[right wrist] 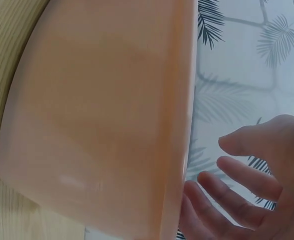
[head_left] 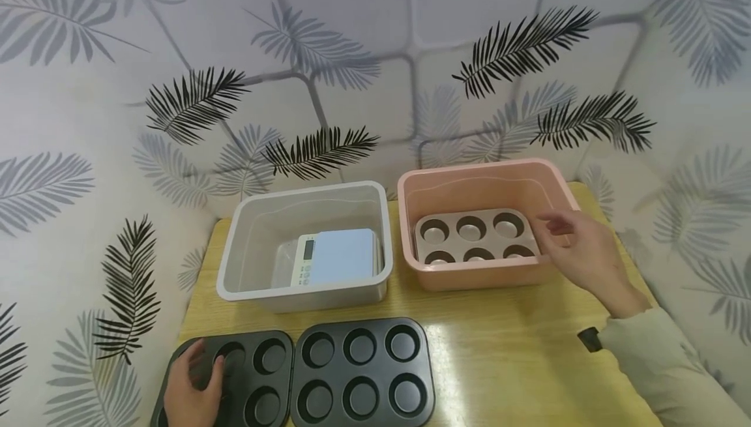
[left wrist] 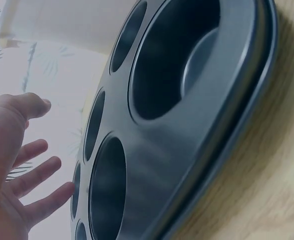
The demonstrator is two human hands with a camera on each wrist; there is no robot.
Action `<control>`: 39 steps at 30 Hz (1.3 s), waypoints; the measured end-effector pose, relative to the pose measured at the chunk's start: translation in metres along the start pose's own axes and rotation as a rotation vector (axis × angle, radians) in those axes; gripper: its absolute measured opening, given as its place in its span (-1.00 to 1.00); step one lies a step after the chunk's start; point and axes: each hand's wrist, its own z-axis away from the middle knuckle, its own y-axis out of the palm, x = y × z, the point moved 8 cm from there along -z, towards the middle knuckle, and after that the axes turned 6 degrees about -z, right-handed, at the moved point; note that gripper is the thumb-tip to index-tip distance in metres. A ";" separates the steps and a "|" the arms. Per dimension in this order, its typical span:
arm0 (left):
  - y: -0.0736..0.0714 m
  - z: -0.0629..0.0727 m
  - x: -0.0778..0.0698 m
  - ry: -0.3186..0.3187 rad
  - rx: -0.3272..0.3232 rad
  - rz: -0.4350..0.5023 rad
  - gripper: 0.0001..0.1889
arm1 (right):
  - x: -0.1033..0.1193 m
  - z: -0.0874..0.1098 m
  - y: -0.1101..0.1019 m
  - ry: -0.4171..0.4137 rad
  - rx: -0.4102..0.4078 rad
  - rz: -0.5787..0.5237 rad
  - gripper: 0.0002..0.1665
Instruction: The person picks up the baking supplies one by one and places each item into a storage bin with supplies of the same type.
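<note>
My left hand hovers over the left dark muffin pan, its fingers loosely spread and nothing in them. In the left wrist view the fingers overlap the pan's cups. A second dark muffin pan lies beside it on the right. At the right rim of the pink bin is my right hand, thumb and fingers apart, holding nothing. The right wrist view shows its fingertips close to the rim of the bin. Inside that bin lies a champagne-coloured muffin pan.
A white bin stands left of the pink one, holding a kitchen scale with a pale blue top. Everything rests on a light wooden table. Leaf-patterned covering rises behind and at both sides.
</note>
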 end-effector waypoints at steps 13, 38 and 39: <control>-0.002 0.002 0.019 -0.052 0.006 -0.038 -0.46 | -0.021 0.016 -0.028 0.010 -0.147 -0.062 -0.73; -0.007 -0.007 0.047 0.052 -0.111 -0.083 -0.48 | -0.066 0.043 -0.025 0.131 -0.103 -0.001 -0.67; -0.007 -0.008 0.049 0.054 -0.116 -0.093 -0.48 | -0.067 0.042 -0.025 0.134 -0.100 -0.006 -0.66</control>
